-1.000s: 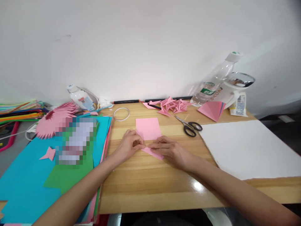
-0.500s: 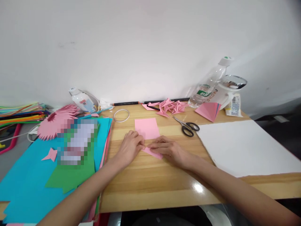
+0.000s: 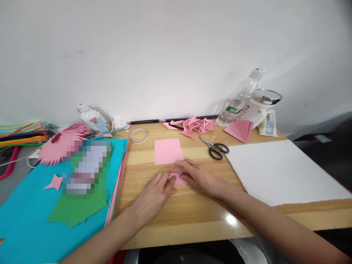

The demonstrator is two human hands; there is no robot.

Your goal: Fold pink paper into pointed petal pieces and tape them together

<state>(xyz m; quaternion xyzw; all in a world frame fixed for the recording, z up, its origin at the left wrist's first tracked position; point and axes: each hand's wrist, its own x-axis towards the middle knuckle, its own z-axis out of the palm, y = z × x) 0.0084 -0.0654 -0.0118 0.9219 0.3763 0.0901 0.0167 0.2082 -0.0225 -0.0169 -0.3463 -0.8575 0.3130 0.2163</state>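
Note:
A small folded piece of pink paper [image 3: 180, 179] lies on the table between my two hands. My left hand [image 3: 156, 190] has its thumb and curled fingers closed at the paper's left end. From the other side, my right hand [image 3: 200, 178] holds the paper down, its fingers bent over the top edge and its thumb lower on the sheet. The fingers partly cover the fold. Just beyond them a flat pink paper square [image 3: 167, 151] rests on the wood.
Scissors [image 3: 216, 149] lie right of the square, a tape ring [image 3: 139, 136] to its left. Folded pink pieces [image 3: 196, 125] and a water bottle [image 3: 233, 106] stand by the wall. Blue sheets [image 3: 24, 209] fill the left, a white board [image 3: 286, 172] the right.
My left hand has shifted down toward me, its fingers now lower at the paper's left end. My right hand has moved slightly left over the paper. The view has turned slightly right.

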